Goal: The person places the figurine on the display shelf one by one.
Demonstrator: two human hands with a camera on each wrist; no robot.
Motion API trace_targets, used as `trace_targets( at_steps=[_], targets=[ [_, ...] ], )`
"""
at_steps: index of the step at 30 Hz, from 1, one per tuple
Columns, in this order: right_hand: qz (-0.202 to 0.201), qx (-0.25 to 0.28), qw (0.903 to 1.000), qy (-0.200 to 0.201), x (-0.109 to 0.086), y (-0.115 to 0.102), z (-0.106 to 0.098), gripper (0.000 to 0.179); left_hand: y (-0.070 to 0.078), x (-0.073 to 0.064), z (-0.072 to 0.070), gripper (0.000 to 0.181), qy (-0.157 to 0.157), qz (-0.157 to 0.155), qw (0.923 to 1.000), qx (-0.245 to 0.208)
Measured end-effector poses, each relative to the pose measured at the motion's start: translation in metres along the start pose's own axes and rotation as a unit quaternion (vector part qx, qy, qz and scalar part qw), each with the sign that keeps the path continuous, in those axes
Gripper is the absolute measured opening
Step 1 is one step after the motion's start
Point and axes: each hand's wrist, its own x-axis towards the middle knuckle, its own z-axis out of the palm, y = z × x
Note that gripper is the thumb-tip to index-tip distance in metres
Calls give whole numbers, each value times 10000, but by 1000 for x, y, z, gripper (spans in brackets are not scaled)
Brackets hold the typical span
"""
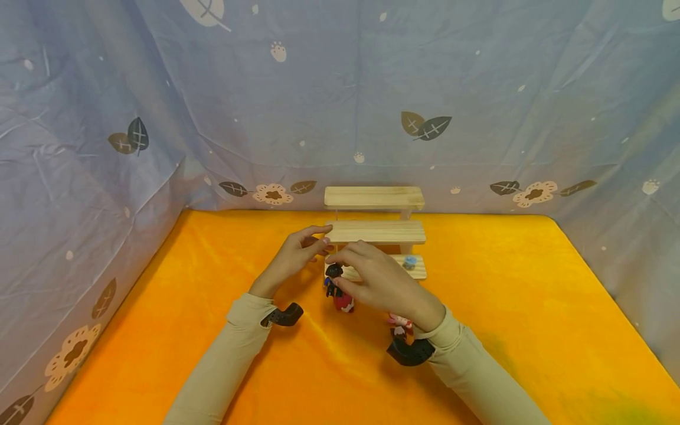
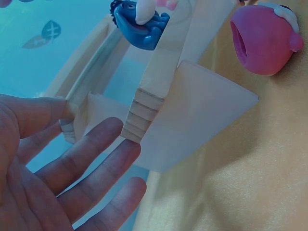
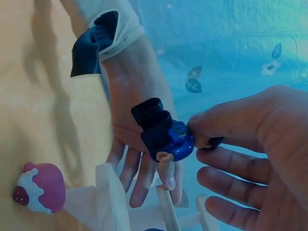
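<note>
Pinching doll [image 3: 181, 142] by head end in right hand [image 1: 379, 277], just in front of left part of shelf [image 1: 374, 232], probably to leave body and legs uncovered. Holding left hand [image 1: 292, 254] at shelf's left end with relaxed, spread fingers, perhaps to steady it; hard to judge contact. Cannot see doll's face behind fingers. Hard to identify pale blue thing [image 1: 409, 262] on shelf's lowest level. Also to note: pink cupcake [image 3: 45, 187] in front of shelf; red-white toy [image 1: 401, 323] farther out from shelf, partly covered by right arm.

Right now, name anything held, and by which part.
The right hand pinches a glossy blue-and-black figurine by its head; the left hand holds nothing.
</note>
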Motion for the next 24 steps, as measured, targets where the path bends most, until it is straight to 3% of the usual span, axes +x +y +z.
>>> trace_targets(
  at_steps=[6,16,24],
  targets=[
    [-20,3,9993,364,1,1,0,28,0,0,0,45,23,-13,9999,117],
    [76,-129,9973,717,2,5,0,28,0,-2,0,46,-27,-107,9998,-135],
    [102,101,9947,1014,2,6,-3,28,0,-1,1,45,5,-134,9999,-76]
  ],
)
